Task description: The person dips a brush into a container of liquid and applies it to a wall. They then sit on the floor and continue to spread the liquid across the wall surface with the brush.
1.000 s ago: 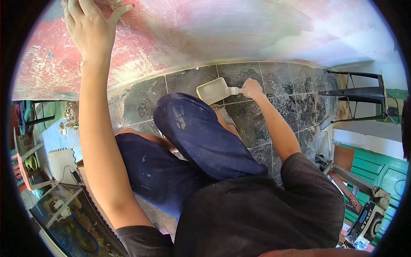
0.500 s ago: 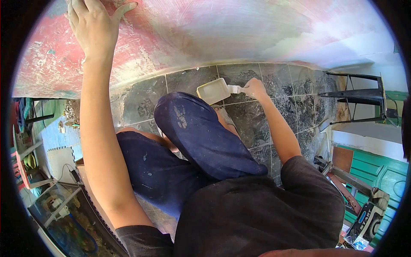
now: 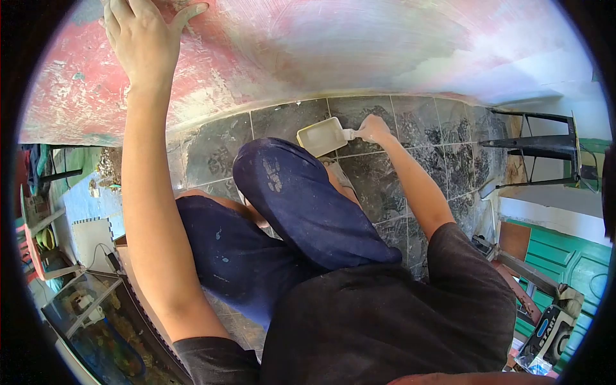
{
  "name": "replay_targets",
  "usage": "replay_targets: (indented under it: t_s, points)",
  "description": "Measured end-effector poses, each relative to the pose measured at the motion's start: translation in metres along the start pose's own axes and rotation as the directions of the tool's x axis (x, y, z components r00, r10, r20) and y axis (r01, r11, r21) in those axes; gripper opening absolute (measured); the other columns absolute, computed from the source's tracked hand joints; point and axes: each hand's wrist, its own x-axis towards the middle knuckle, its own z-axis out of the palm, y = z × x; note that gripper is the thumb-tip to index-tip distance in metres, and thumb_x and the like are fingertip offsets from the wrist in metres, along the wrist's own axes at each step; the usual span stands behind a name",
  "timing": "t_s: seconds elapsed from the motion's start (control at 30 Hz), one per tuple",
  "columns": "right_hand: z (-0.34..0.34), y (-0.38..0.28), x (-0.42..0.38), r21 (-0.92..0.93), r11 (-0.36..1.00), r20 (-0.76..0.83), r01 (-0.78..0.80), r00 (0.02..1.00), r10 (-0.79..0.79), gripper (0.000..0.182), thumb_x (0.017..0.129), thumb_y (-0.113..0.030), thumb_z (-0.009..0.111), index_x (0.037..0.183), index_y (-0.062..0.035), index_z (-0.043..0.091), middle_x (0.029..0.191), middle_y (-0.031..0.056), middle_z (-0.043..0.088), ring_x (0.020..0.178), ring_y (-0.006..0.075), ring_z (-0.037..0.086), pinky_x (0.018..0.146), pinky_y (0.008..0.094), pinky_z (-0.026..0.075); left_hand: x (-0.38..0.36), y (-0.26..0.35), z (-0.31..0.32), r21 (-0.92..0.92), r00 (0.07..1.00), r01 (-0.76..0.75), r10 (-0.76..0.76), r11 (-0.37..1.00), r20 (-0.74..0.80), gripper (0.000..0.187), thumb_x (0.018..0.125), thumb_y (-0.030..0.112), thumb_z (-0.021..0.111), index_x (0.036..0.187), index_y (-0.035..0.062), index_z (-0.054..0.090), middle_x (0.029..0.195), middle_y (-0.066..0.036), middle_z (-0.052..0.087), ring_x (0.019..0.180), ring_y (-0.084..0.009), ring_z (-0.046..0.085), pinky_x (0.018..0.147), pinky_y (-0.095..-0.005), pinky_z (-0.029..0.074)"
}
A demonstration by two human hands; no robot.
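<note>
My left hand [image 3: 142, 45] lies against the red-and-white patchy wall [image 3: 256, 45], its fingers spread and palm toward the surface; the fingertips are cut off at the top of the view. Low on the right, my right hand [image 3: 375, 130] is closed round a short whitish tool that looks like a paintbrush [image 3: 350, 134]. The tool's far end reaches the near right rim of a pale rectangular tub [image 3: 321, 137] standing on the floor, with whitish contents inside. Its tip is too small to make out clearly.
Dark tiles [image 3: 215, 151] with white smears run along the wall's foot. My bent knee [image 3: 276, 167] is close to the tub. A black metal frame [image 3: 545, 147] stands on the right, with a green door [image 3: 564, 256] below. A glass tank [image 3: 96, 321] sits lower left.
My right hand has shifted slightly left, closer to the tub, and less of the tool shows between them. The left hand stays on the wall.
</note>
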Motion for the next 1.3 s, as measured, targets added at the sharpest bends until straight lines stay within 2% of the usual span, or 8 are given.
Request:
replay_targets:
  t_s: [0.03, 0.1, 0.77, 0.83, 0.9, 1.03, 1.23, 1.3]
  points:
    - [-0.001, 0.003, -0.003, -0.001, 1.000, 0.001, -0.002, 1.000, 0.002, 0.050, 0.077, -0.047, 0.083, 0.091, 0.0004, 0.077, 0.105, 0.0224, 0.074, 0.100, 0.0376, 0.072, 0.086, 0.0456, 0.058, 0.001, 0.001, -0.003, 0.015, 0.999, 0.006, -0.006, 1.000, 0.036, 0.128, 0.050, 0.007, 0.093, 0.159, 0.0041, 0.025, 0.167, -0.022, 0.018, 0.151, -0.0425, 0.024, 0.123, -0.0492, 0.029]
    - [-0.004, 0.008, -0.010, 0.006, 0.999, -0.087, 0.053, 0.995, -0.053, 0.039, 0.076, -0.046, 0.080, 0.079, -0.0071, 0.082, 0.069, 0.0125, 0.073, 0.071, 0.0270, 0.073, 0.073, 0.0387, 0.058, 0.002, 0.001, 0.002, 0.026, 1.000, -0.001, 0.001, 1.000, 0.003, 0.128, 0.050, 0.007, 0.093, 0.159, 0.0039, 0.025, 0.166, -0.022, 0.018, 0.151, -0.0428, 0.024, 0.123, -0.0494, 0.029]
    - [0.012, 0.014, -0.029, 0.219, 0.964, -0.089, 0.151, 0.987, -0.134, 0.033, 0.079, -0.041, 0.082, 0.087, -0.0093, 0.083, 0.072, 0.0095, 0.075, 0.070, 0.0228, 0.073, 0.074, 0.0359, 0.058, 0.001, -0.003, 0.002, -0.019, 1.000, -0.003, 0.002, 1.000, -0.014, 0.130, 0.051, 0.006, 0.093, 0.160, 0.0058, 0.023, 0.167, -0.021, 0.017, 0.151, -0.0429, 0.022, 0.123, -0.0486, 0.029]
    - [0.017, 0.009, -0.024, 0.175, 0.973, -0.077, 0.149, 0.988, -0.137, 0.033, 0.079, -0.041, 0.082, 0.086, -0.0093, 0.083, 0.073, 0.0097, 0.075, 0.071, 0.0236, 0.073, 0.074, 0.0363, 0.058, 0.003, -0.005, -0.002, 0.160, 0.976, -0.202, 0.212, 0.966, -0.045, 0.109, 0.068, 0.063, 0.084, 0.144, -0.0046, 0.044, 0.143, -0.033, 0.047, 0.132, -0.0488, 0.046, 0.112, -0.0530, 0.040]
    - [0.018, 0.007, -0.022, 0.176, 0.983, -0.035, 0.059, 0.998, -0.054, 0.035, 0.079, -0.045, 0.082, 0.088, -0.0104, 0.083, 0.081, 0.0124, 0.077, 0.085, 0.0293, 0.075, 0.083, 0.0415, 0.058, 0.004, -0.004, -0.003, 0.140, 0.976, -0.203, 0.212, 0.969, -0.053, 0.109, 0.068, 0.063, 0.084, 0.144, -0.0043, 0.043, 0.144, -0.033, 0.046, 0.133, -0.0492, 0.046, 0.112, -0.0533, 0.039]
    - [0.014, 0.019, -0.029, 0.189, 0.981, -0.074, 0.034, 0.997, -0.020, 0.036, 0.080, -0.045, 0.082, 0.090, -0.0107, 0.083, 0.082, 0.0126, 0.077, 0.085, 0.0299, 0.075, 0.082, 0.0411, 0.058, 0.003, -0.003, -0.002, 0.140, 0.977, -0.196, 0.205, 0.971, -0.053, 0.110, 0.068, 0.062, 0.085, 0.145, -0.0042, 0.043, 0.145, -0.033, 0.044, 0.134, -0.0495, 0.045, 0.114, -0.0537, 0.038]
    - [0.007, 0.045, -0.043, 0.282, 0.958, -0.100, 0.056, 0.995, -0.028, 0.028, 0.082, -0.037, 0.080, 0.093, -0.0114, 0.083, 0.073, 0.0106, 0.075, 0.068, 0.0196, 0.072, 0.069, 0.0343, 0.056, 0.005, -0.004, -0.001, 0.123, 0.975, -0.209, 0.216, 0.970, -0.048, 0.111, 0.068, 0.062, 0.084, 0.147, -0.0038, 0.041, 0.147, -0.033, 0.043, 0.135, -0.0506, 0.044, 0.114, -0.0539, 0.038]
    - [0.006, 0.057, -0.052, 0.381, 0.913, -0.137, 0.144, 0.986, -0.098, 0.030, 0.085, -0.036, 0.079, 0.084, -0.0059, 0.082, 0.064, 0.0080, 0.070, 0.057, 0.0141, 0.062, 0.057, 0.0320, 0.049, 0.004, 0.000, -0.002, 0.121, 0.980, -0.186, 0.193, 0.975, -0.046, 0.111, 0.069, 0.062, 0.085, 0.147, -0.0036, 0.041, 0.148, -0.033, 0.042, 0.135, -0.0510, 0.043, 0.114, -0.0538, 0.038]
